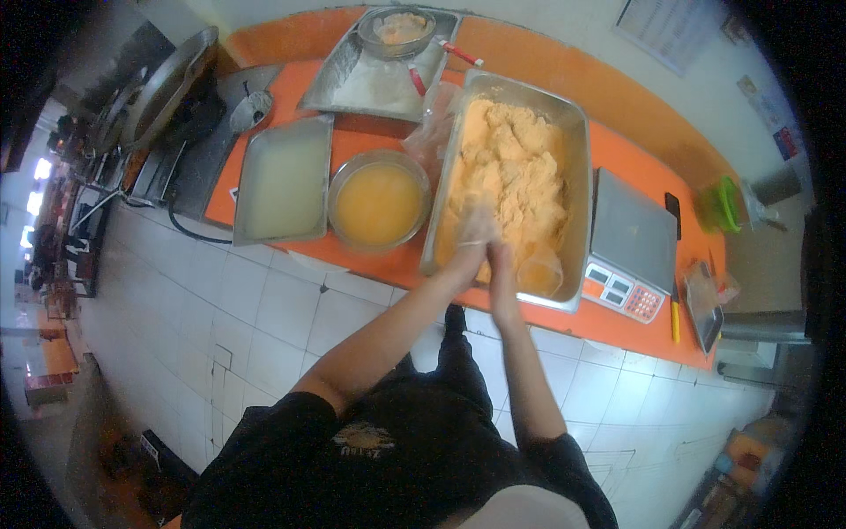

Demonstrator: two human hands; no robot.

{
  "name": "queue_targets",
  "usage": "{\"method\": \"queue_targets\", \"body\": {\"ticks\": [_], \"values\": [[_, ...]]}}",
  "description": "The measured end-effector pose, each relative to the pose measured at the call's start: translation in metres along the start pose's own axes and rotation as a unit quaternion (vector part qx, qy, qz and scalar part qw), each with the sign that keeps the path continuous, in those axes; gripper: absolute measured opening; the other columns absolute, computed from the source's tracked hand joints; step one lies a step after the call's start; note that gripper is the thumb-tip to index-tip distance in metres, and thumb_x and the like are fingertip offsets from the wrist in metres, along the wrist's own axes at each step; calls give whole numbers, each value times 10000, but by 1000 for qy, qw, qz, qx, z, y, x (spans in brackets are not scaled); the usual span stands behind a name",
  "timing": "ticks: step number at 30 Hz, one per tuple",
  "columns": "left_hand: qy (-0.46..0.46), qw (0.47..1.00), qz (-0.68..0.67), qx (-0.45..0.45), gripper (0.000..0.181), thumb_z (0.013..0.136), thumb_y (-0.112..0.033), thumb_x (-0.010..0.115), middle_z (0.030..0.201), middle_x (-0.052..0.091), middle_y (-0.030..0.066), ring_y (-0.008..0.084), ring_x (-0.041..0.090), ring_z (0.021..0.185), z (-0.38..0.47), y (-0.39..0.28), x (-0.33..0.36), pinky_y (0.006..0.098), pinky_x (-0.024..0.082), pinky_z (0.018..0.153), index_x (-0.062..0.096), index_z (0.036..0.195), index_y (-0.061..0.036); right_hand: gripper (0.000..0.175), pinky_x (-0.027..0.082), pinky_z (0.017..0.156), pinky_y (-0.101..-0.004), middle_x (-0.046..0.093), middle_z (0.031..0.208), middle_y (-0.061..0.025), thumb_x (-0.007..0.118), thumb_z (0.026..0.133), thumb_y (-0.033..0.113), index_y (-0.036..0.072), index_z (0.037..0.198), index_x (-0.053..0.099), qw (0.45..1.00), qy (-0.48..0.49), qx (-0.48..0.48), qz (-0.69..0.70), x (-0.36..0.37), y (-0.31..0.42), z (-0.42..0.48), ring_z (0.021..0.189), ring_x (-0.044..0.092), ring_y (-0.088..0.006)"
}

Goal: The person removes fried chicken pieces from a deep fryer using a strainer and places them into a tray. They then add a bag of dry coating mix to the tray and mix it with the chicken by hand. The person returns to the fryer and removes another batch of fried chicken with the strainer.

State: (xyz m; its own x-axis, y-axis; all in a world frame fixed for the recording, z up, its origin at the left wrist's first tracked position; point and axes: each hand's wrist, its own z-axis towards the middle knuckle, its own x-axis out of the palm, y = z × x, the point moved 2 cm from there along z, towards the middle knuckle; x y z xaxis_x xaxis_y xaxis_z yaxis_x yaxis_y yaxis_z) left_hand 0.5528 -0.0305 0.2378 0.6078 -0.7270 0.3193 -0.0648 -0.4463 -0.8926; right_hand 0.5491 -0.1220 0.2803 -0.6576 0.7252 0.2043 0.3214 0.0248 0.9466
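Observation:
Both my hands meet over the near left part of a deep steel tray. The tray holds a heap of orange-yellow crumbly powder or breading. My left hand is blurred and seems to wear a thin clear glove. My right hand lies against it, palms facing. Whether anything is between them cannot be told. A clear cup or scoop rests in the tray's near right corner. Left of the tray stand a bowl of yellow-orange liquid and a steel tray of pale cloudy liquid.
Behind are a metal tray with white powder, a bowl and a crumpled plastic bag. At right are a digital scale, a yellow-handled knife, a small tray and a green basket. A wok stands far left.

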Motion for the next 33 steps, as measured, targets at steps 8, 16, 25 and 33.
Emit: {"method": "queue_targets", "body": {"ticks": [8,16,25,33], "values": [[127,950,181,223,508,1050,-289,432,1536,331,216,355,273,1452,-107,-19,-33,431,253,1178,346,1501,-72,922,221,1179,-430,325,1543,-215,231,977,701,-58,1499,275,992,-103,-62,-28,6,11,2,1424,315,-354],[-90,903,301,295,537,922,-206,626,1390,461,251,400,414,1343,-101,-7,-111,464,335,1116,428,1388,-24,684,357,1101,-414,550,1347,-222,404,1019,536,-36,1388,478,953,-152,-82,-248,-95,0,-50,1263,525,-317],[-148,912,373,85,371,879,-329,678,1011,650,230,374,634,952,1,5,-95,477,481,806,631,1034,5,541,485,705,-403,666,880,-195,654,907,471,-65,951,600,863,-193,6,-467,-244,-42,18,810,619,-247],[-163,888,404,149,354,818,-344,733,877,659,223,406,646,829,-18,29,-99,501,479,724,644,915,-14,525,455,593,-345,650,830,-84,610,950,481,-44,957,617,913,-200,-79,-347,-230,-63,-6,706,573,-175]]}}
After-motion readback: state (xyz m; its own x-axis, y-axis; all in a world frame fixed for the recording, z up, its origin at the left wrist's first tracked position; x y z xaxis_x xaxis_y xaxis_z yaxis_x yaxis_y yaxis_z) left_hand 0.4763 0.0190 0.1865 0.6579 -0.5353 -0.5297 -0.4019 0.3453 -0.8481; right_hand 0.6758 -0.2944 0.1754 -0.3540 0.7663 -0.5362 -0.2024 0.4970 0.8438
